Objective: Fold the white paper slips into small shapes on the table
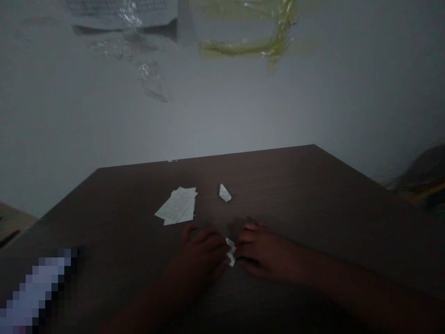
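A small folded piece of white paper (231, 257) lies low over the dark table between my two hands. My left hand (205, 250) grips its left side with bent fingers. On the other side, my right hand (255, 248) has its fingertips closed at the paper's right edge. Most of the paper shows only as a narrow strip in the gap. Beyond my hands sits another folded paper piece (225, 192). Left of that piece is a loose stack of printed paper sheets (177, 206), just past my left hand.
The brown wood-grain table (295, 185) meets a pale wall (243, 106) at its far edge. Yellow tape (239, 48) and clear tape are stuck on the wall. A blurred-out bright rectangular object (34, 292) lies at the near left. Dark items (427, 171) stand beyond the right edge.
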`<state>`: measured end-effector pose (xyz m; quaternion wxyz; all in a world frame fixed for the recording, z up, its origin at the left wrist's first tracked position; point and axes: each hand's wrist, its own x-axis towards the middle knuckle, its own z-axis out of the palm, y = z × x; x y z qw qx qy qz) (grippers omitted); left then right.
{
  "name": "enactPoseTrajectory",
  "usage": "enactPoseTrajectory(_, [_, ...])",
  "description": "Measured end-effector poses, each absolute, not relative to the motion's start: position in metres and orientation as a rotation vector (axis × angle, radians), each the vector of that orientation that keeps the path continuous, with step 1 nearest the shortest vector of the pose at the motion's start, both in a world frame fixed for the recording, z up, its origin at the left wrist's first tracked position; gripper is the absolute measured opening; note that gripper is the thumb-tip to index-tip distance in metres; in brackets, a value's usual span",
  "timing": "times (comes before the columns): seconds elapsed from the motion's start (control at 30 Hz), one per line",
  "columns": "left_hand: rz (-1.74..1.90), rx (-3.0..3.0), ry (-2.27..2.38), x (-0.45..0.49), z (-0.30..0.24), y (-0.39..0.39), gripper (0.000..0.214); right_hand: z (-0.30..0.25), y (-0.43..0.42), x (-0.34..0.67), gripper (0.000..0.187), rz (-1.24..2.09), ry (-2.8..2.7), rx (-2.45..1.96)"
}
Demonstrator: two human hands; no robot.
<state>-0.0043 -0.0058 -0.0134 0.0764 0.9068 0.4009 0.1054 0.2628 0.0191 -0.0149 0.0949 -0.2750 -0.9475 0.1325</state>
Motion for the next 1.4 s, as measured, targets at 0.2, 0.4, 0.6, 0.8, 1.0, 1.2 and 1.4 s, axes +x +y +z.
enactPoseTrajectory(0.2, [0.392,2.836,1.282,-0.007,-0.046,-0.007,0.023,-0.027,0.028,0.264,0.016,0.498,-2.705,-0.693])
enactPoseTrajectory(0.4, [0.412,2.776,1.284,-0.008,-0.052,-0.003,0.026,-0.041,0.038,0.256,0.006,0.516,-2.519,-0.967])
enactPoseTrajectory(0.6, [0.423,2.786,1.298,-0.005,-0.053,-0.002,0.027,-0.036,0.041,0.246,0.005,0.548,-2.508,-1.105])
enactPoseTrajectory(0.8, [0.391,2.795,1.263,-0.002,-0.028,-0.004,0.025,-0.022,0.038,0.248,0.009,0.574,-2.589,-1.156])
enactPoseTrajectory(1.0, [0.419,2.799,1.303,-0.001,-0.033,-0.005,0.030,-0.007,0.028,0.254,0.036,0.596,-2.681,-1.177])
enactPoseTrajectory(1.2, [0.357,2.784,1.297,-0.006,-0.047,-0.001,0.034,-0.013,0.030,0.260,0.032,0.646,-2.605,-1.094])
enactPoseTrajectory(1.4, [0.425,2.808,1.249,-0.006,-0.058,-0.002,0.037,-0.025,0.037,0.261,0.009,0.601,-2.581,-1.056])
